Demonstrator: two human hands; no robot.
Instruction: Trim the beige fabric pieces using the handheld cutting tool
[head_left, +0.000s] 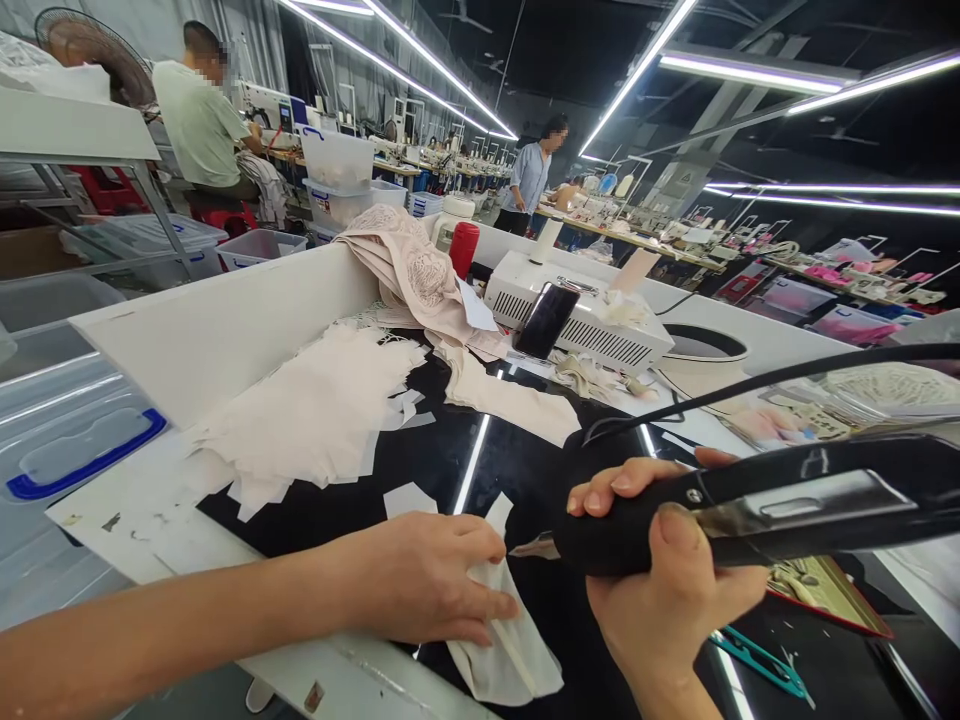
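My left hand (pixel 439 580) rests with its fingers spread on a pale fabric piece (pixel 525 655) at the table's near edge. My right hand (pixel 675 590) is wrapped round a black corded handheld tool (pixel 795 490) with a silver lever on its side. The tool's rounded black end faces the fabric, and a small metal tip (pixel 538 546) shows there, close to my left fingers. Whether the tip touches the cloth I cannot tell. A large pile of pale pink fabric pieces (pixel 307 400) lies beyond my left hand. More cut strips (pixel 510 395) lie on the glossy black tabletop (pixel 480 450).
A white vented machine (pixel 622 335) stands at the back, with a phone (pixel 549 318) leaning on it. Lace pieces (pixel 420 265) drape over the left partition. Teal thread snips (pixel 765 660) and a tray (pixel 847 600) lie right. Two people work beyond; plastic bins (pixel 67 440) stand left.
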